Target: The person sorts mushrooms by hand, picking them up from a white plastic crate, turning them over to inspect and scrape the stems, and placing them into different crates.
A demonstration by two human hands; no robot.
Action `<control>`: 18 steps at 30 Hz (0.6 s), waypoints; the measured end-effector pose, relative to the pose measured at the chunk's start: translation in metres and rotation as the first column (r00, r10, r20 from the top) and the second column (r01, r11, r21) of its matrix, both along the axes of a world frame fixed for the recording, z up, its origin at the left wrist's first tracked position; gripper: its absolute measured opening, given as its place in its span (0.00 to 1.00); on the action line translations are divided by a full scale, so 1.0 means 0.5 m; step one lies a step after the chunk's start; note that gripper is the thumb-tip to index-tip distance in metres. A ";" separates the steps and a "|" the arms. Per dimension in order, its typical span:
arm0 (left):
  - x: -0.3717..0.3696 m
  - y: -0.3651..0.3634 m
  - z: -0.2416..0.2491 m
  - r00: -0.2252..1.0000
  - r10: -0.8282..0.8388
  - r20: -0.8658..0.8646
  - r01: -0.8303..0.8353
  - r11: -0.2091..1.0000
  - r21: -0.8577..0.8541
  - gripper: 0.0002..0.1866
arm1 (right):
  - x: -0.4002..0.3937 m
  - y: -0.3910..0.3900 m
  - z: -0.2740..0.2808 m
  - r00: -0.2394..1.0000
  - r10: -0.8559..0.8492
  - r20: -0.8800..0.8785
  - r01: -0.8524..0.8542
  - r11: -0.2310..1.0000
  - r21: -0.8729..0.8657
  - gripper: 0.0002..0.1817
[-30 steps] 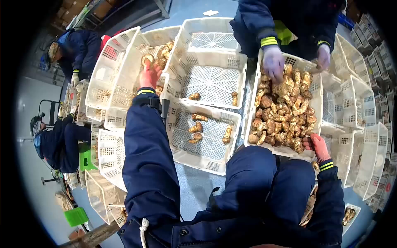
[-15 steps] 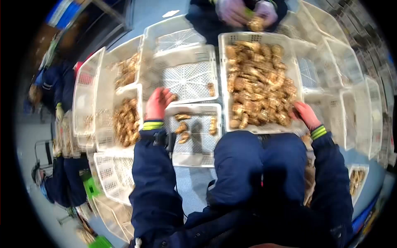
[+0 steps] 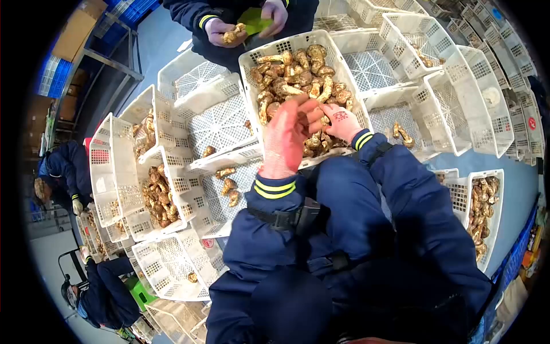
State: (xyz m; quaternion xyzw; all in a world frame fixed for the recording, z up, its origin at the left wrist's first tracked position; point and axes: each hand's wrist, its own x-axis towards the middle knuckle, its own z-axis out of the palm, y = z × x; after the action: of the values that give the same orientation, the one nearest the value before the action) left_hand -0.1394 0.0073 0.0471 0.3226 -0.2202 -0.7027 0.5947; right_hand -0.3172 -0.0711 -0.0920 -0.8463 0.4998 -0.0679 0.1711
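Observation:
A white plastic crate (image 3: pixel 248 74) in front of me holds a heap of brown mushrooms (image 3: pixel 298 71) with pale, thick stems. Over its near part is my left hand (image 3: pixel 283 137), in a pink glove, fingers stretched out to the right and nothing visibly gripped. Close beside it, my right hand (image 3: pixel 342 123), gloved with a red print on the back, has its fingers closed on a mushroom (image 3: pixel 325 121) at the near right of the heap. The left fingertips partly cover this spot.
Across from me, a co-worker's gloved hand (image 3: pixel 220 32) holds a mushroom. Left stand a crate with few mushrooms (image 3: pixel 229 185) and a fuller pile (image 3: pixel 159 198). Crates (image 3: pixel 369 69) line the right, one with mushrooms (image 3: pixel 484 206). Two people are at far left.
My view has turned, shifting the crates leftward. My left hand has come from the left crates to the mushroom heap, beside my right hand. The co-worker's hands have moved apart.

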 end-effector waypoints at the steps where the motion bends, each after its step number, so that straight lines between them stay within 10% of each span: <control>1: -0.012 0.002 -0.028 1.000 -0.010 0.009 0.010 1.000 0.028 0.27 | -0.002 -0.004 0.007 0.999 -0.018 -0.050 0.019 1.000 0.023 0.33; 7: -0.007 -0.008 -0.157 0.980 0.144 0.135 -0.153 0.986 0.064 0.19 | -0.056 -0.035 0.011 0.950 -0.241 0.197 0.262 0.961 -0.092 0.14; 11: -0.029 -0.020 -0.159 0.964 -0.147 0.223 0.088 0.963 0.256 0.16 | -0.058 -0.016 0.060 0.800 -0.405 0.443 0.400 0.910 0.108 0.14; 13: -0.033 -0.024 -0.171 0.959 -0.145 0.245 0.096 0.975 0.202 0.16 | -0.054 -0.007 0.086 0.257 -0.569 0.781 0.211 0.822 0.530 0.15; 18: -0.048 -0.036 -0.212 0.823 -0.073 0.563 0.033 0.996 0.081 0.19 | -0.039 0.021 0.143 -0.266 -0.717 0.644 -0.405 0.690 0.600 0.16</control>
State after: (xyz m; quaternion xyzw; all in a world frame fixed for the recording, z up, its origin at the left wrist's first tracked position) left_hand -0.1634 -0.0107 -0.0589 0.5298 -0.3716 -0.5990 0.4716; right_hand -0.3369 -0.0605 -0.0203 -0.2180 0.2702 -0.5401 0.7666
